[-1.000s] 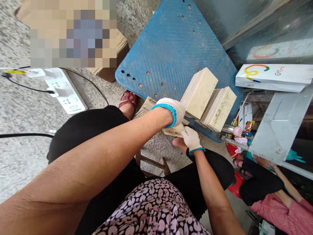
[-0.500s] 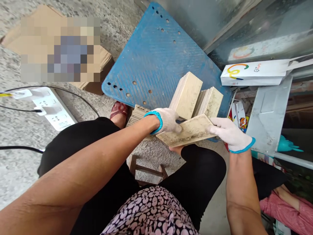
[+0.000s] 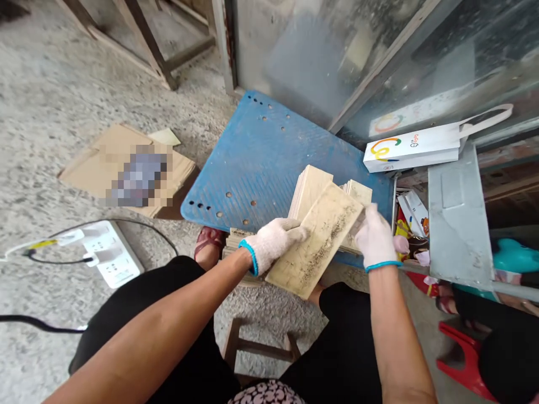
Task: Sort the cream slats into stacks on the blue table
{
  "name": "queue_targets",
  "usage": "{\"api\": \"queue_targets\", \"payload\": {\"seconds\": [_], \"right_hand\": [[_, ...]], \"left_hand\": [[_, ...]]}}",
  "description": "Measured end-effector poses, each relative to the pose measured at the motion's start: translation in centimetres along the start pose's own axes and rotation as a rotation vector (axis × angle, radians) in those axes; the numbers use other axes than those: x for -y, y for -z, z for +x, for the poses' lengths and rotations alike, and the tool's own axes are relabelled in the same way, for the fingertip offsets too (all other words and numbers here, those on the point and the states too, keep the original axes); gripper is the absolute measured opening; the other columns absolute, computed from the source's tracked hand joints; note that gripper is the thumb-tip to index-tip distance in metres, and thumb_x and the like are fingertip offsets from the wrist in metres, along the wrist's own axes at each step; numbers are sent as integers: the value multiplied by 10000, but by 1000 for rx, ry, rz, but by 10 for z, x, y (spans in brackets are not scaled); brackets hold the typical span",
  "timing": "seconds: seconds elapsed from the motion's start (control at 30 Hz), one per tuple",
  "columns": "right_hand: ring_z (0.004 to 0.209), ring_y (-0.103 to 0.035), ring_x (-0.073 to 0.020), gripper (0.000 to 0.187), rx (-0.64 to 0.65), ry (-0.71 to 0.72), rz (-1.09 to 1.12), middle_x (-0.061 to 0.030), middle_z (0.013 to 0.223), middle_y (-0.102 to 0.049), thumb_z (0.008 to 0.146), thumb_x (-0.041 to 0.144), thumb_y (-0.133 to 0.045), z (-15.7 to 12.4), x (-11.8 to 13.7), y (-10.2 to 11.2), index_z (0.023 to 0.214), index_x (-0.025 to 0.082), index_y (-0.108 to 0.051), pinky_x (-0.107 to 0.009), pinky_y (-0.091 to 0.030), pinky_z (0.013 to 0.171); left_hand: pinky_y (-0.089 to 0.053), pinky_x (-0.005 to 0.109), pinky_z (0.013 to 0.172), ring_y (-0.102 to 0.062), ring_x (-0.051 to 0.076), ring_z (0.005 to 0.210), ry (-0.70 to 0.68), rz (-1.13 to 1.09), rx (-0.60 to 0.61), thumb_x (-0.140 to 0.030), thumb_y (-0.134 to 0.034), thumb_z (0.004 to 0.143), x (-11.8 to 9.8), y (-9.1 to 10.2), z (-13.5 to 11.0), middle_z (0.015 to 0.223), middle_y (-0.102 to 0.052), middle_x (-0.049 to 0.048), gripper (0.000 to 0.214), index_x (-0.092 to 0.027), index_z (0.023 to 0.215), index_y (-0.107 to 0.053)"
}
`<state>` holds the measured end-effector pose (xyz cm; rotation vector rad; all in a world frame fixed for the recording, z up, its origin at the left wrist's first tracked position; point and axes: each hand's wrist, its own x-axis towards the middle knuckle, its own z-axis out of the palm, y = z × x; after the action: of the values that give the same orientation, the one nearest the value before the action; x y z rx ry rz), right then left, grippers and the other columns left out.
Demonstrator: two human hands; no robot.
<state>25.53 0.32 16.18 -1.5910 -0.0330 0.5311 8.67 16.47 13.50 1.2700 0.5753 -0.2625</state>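
I hold a beige rectangular tile (image 3: 318, 241) with a dirty streak along it, tilted, between both gloved hands. My left hand (image 3: 275, 242) in a white knit glove grips its left edge. My right hand (image 3: 374, 238), gloved the same, grips its upper right end. Right behind the tile, two stacks of similar tiles (image 3: 309, 188) lean on a blue plastic pallet (image 3: 261, 163). A further flat stack of tiles (image 3: 236, 238) lies below the pallet's edge by my foot.
A flattened cardboard box (image 3: 122, 168) and a white power strip (image 3: 107, 252) with cables lie on the concrete floor at left. A white paper bag (image 3: 415, 148) and a grey metal panel (image 3: 458, 219) stand at right. A wooden stool (image 3: 256, 345) sits between my knees. Another person's leg (image 3: 505, 353) shows lower right.
I have lifted the tile off the low stack and turned it up in front of the leaning stacks. My right hand moved to its upper end. The view tilted upward.
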Motion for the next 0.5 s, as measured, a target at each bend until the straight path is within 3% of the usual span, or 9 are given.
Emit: {"api": "queue_targets", "payload": {"seconds": [0.13, 0.27, 0.37, 0.5], "right_hand": [[818, -704, -230, 440, -16, -211, 48, -72, 870, -733, 794, 596, -610, -7, -30, -25, 960, 190, -643, -353, -571, 710], [995, -653, -245, 443, 124, -75, -317, -61, 975, -725, 838, 621, -544, -22, -40, -38, 947, 204, -648, -366, -509, 895], [1064, -633, -253, 471, 162, -78, -481, -79, 1040, -715, 829, 617, -554, -21, -39, -34, 1024, 198, -646, -392, -473, 961], [1075, -654, -246, 551, 99, -96, -428, -134, 1156, -687, 784, 563, -639, -1, -31, -13, 1192, 194, -605, -405, -482, 979]], "left_hand": [[-399, 235, 561, -510, 120, 614, -15, -120, -115, -408, -635, 729, 1, 3, 7, 704, -604, -1, 263, -154, 795, -646], [-350, 217, 513, -426, 88, 521, 55, -125, -237, -388, -634, 720, 6, 5, 14, 603, -546, -30, 231, -159, 751, -640], [-365, 230, 514, -435, 101, 497, 123, -133, -322, -402, -657, 684, 15, 4, 16, 536, -523, -31, 250, -157, 734, -646], [-442, 252, 594, -568, 148, 616, 183, -228, -338, -392, -715, 640, 28, 2, 15, 684, -661, 30, 317, -141, 830, -679]]}}
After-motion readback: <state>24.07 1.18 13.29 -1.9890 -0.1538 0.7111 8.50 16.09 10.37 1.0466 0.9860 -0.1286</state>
